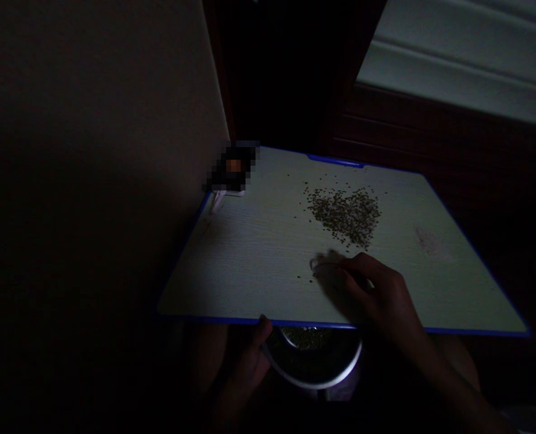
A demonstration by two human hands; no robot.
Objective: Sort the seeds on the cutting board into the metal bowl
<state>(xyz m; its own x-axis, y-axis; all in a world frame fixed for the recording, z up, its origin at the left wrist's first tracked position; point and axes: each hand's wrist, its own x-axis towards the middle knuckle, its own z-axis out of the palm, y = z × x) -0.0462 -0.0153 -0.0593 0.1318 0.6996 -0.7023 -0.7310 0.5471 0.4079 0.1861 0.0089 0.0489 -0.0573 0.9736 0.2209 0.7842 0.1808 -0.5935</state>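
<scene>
A pale board with a blue rim (249, 271) lies in front of me in dim light. A heap of small brown grains (345, 212) sits on its far middle part. My right hand (376, 289) rests flat on the board just in front of the heap, fingers curled over a few grains near the front edge. Below the board's front edge my left hand (245, 367) holds the rim of a round metal bowl (315, 367), which has some grains inside.
A small dark object with an orange spot (234, 166) stands at the board's far left corner, beside a beige wall (91, 150). Dark wooden furniture (385, 132) and a light striped surface (466, 54) lie beyond the board.
</scene>
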